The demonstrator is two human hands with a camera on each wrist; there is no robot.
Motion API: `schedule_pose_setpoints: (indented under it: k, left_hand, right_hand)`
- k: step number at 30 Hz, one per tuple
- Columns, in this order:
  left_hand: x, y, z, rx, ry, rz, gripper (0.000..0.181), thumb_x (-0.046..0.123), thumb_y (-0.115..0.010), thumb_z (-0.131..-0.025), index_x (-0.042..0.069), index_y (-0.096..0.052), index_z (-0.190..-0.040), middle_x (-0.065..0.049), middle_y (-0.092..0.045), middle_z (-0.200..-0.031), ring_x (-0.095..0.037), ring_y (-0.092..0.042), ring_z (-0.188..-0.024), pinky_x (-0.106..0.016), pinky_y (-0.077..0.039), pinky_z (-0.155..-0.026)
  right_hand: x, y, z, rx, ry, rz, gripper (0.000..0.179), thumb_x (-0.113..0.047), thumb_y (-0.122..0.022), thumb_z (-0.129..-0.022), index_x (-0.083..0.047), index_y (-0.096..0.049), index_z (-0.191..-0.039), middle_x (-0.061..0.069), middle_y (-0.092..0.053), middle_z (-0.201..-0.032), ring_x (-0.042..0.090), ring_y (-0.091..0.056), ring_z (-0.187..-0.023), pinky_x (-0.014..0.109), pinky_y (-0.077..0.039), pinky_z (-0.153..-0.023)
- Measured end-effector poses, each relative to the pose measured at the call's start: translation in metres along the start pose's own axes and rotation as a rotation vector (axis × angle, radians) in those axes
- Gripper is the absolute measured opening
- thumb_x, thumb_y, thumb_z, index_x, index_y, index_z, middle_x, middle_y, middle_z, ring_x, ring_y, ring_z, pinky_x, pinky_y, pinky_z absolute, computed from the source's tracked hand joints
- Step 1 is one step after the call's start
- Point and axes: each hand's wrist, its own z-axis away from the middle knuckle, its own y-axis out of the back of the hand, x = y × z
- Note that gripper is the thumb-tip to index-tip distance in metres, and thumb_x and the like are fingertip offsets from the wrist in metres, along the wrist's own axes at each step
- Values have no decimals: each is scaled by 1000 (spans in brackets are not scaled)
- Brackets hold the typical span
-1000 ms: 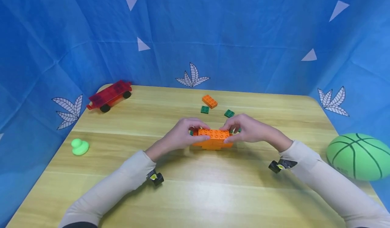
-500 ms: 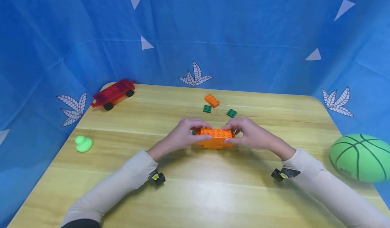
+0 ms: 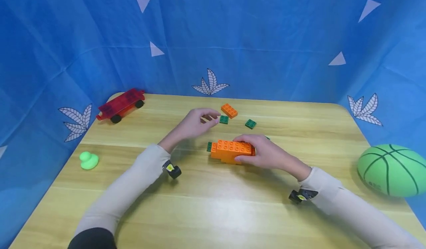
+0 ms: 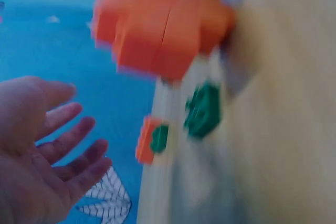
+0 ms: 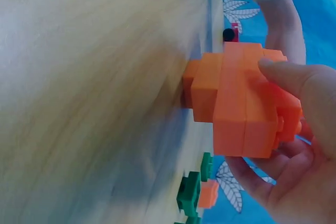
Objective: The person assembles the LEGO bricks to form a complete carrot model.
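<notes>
So our right fingers grip joined orange stack; left fingers relaxed, empty; orange brick, green bricks unattached.

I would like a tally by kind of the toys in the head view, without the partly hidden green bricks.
Built orange plastic block: 1
Loose orange plastic brick: 1
Small square green bricks: 2
Red wheeled toy: 1
Light green duck: 1
Green lined ball: 1
Total: 7
</notes>
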Motion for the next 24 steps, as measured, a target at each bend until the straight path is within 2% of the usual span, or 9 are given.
schedule_pose_setpoints:
  k: [5,9,12,14,16,18,21,24]
  left_hand:
    - [-13,2,-46,-68,14,-183,48,18,-59,-104,14,-51,-150,-12,-51,-154,-32,-52,-137,-49,-45,-115]
    - [-19,-6,-77,-179,-13,-321,57,14,-56,-104,16,-38,-159,-12,-32,-168,-35,-31,-155,-53,-26,-127]
    - [-22,-12,-93,-263,-46,-378,63,11,-53,-105,16,-29,-163,-12,-19,-172,-34,-18,-160,-52,-16,-131]
    - [-23,-16,-101,-312,-52,-390,65,8,-50,-105,17,-25,-164,-11,-19,-173,-33,-19,-160,-49,-17,-131]
    - [-22,-19,-105,-333,-31,-383,65,2,-48,-104,16,-28,-163,-10,-25,-171,-32,-26,-157,-46,-22,-130]
    - [-20,-19,-107,-329,15,-394,63,-2,-45,-102,16,-33,-162,-8,-34,-168,-29,-33,-155,-43,-27,-128]
    - [-18,-17,-106,-295,64,-419,56,-3,-48,-102,13,-45,-156,-7,-44,-161,-27,-40,-150,-42,-32,-126]
    - [-18,-13,-103,-284,56,-470,48,2,-56,-101,10,-53,-149,-9,-53,-153,-27,-48,-144,-42,-38,-123]
  right_hand:
    - [1,-3,2,18,-6,4,39,-29,-81,-90,-16,-68,-125,-6,-74,-108,8,-62,-86,27,-55,-79]
    - [2,-6,2,26,4,13,37,-32,-79,-92,-17,-68,-124,-7,-72,-102,6,-60,-82,25,-54,-75]
    - [3,-10,1,37,8,4,34,-32,-77,-93,-16,-69,-122,-8,-71,-97,6,-58,-77,24,-52,-71]
    - [4,-11,1,40,3,3,33,-31,-77,-93,-16,-69,-121,-9,-70,-94,6,-56,-74,23,-50,-68]
    - [3,-10,1,36,4,9,32,-31,-77,-94,-16,-69,-121,-9,-69,-93,7,-55,-72,24,-50,-67]
    - [2,-10,0,31,11,17,32,-31,-76,-94,-15,-69,-121,-8,-69,-93,7,-55,-72,24,-50,-67]
    - [1,-9,-3,29,16,22,32,-32,-76,-95,-15,-69,-121,-8,-69,-92,6,-54,-72,24,-49,-67]
    - [0,-8,-5,24,11,25,31,-32,-76,-94,-15,-70,-120,-9,-69,-92,5,-54,-71,23,-49,-66]
